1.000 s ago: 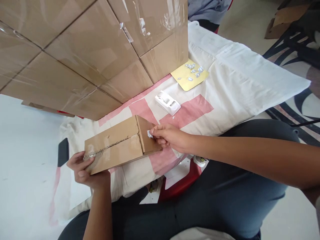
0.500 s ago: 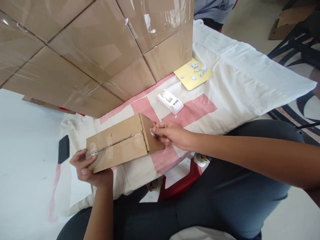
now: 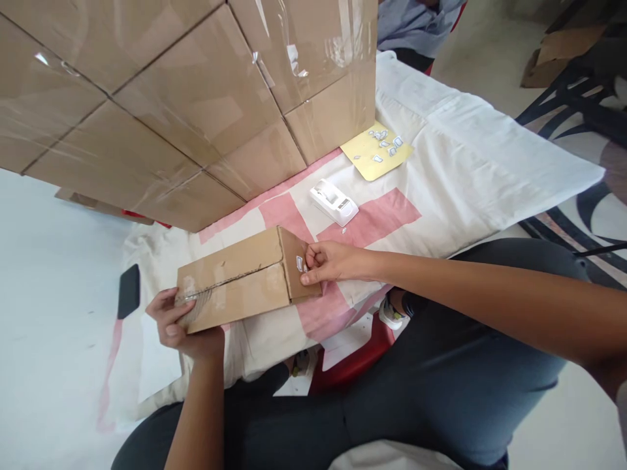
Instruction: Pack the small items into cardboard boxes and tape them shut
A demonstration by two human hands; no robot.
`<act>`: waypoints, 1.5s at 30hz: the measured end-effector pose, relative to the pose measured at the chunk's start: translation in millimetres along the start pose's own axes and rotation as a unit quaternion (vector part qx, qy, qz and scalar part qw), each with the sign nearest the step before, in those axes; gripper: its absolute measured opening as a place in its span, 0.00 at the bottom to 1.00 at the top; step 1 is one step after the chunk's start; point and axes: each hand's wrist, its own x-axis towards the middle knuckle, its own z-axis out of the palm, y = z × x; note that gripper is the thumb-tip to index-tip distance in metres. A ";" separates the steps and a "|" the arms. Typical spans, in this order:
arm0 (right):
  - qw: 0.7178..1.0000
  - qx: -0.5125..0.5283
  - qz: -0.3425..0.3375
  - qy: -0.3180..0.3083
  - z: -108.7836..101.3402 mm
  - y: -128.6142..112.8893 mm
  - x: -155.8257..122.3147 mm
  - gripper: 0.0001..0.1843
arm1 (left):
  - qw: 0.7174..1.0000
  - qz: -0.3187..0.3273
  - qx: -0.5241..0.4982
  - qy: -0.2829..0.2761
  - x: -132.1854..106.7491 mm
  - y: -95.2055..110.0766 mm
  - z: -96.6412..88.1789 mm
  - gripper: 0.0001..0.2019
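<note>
A small brown cardboard box (image 3: 235,284) lies on a white and pink cloth (image 3: 441,170) in front of me. My left hand (image 3: 183,329) grips its near left end, fingers curled round the edge. My right hand (image 3: 329,262) rests against the box's right end face, fingers curled and pressed to the cardboard. A small white sticker (image 3: 299,264) sits on that end face just left of my fingertips.
A big stack of taped cardboard cartons (image 3: 186,98) looms at the upper left. A white label dispenser (image 3: 334,202) lies behind the box. A yellow sheet (image 3: 376,151) with several small stickers lies further back. A black phone (image 3: 128,291) lies at the left. Black chair legs (image 3: 582,104) stand at right.
My right hand has let go of the small sticker, which now sits on the box's end face; the fingers have curled back beside it. The left hand keeps its grip.
</note>
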 end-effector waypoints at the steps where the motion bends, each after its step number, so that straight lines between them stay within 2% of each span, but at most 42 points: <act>1: 1.000 -0.002 -0.003 -0.001 -0.1 0.1 -0.4 0.34 | 1.000 -0.001 0.008 -0.005 0.0 -0.3 -1.1 0.19; 6: 0.999 -0.014 0.026 0.021 3.6 -4.1 -2.9 0.32 | 1.000 -0.002 0.022 -0.007 -0.1 -0.2 -1.6 0.20; 15: 1.000 0.001 0.008 0.026 6.4 0.5 1.7 0.32 | 1.000 -0.018 0.014 -0.009 -1.0 1.9 -4.1 0.21; 22: 0.997 -0.063 -0.005 -0.036 -2.7 -6.0 -1.9 0.34 | 0.999 -0.032 0.000 -0.004 -2.5 -2.1 -5.0 0.20; 27: 0.999 -0.047 0.007 0.021 3.7 -2.1 0.3 0.35 | 0.998 -0.041 -0.050 -0.005 -2.4 -4.2 -4.4 0.17; 29: 0.996 -0.062 -0.022 0.058 1.1 0.5 2.9 0.36 | 0.997 -0.042 -0.072 -0.005 -2.0 -3.1 -3.1 0.16; 31: 0.987 -0.107 -0.083 0.084 -5.0 0.2 3.9 0.37 | 0.995 -0.043 -0.089 -0.008 -1.3 -1.5 -1.7 0.15; 32: 0.979 -0.142 -0.116 0.084 -8.1 -1.4 3.4 0.41 | 0.994 -0.043 -0.097 -0.013 -0.9 -0.9 -1.4 0.15; 35: 0.944 -0.279 -0.175 0.024 -11.1 -9.2 -2.0 0.69 | 0.992 -0.049 -0.113 -0.027 -0.2 -2.3 -3.0 0.13; 37: 0.915 -0.357 -0.187 0.004 -5.0 -14.8 -7.0 0.80 | 0.991 -0.051 -0.116 -0.037 0.0 -6.3 -6.5 0.12; 41: 0.887 -0.427 -0.168 0.057 18.2 -24.9 -19.1 0.83 | 0.994 -0.037 -0.081 -0.071 1.9 -11.0 -16.5 0.13; 43: 0.881 -0.435 -0.165 0.087 26.1 -31.0 -30.5 0.82 | 0.994 -0.032 -0.076 -0.075 4.8 -5.5 -22.2 0.13; 45: 0.869 -0.442 -0.186 0.125 24.7 -37.9 -50.2 0.79 | 0.994 -0.035 -0.082 -0.063 8.1 4.4 -28.4 0.13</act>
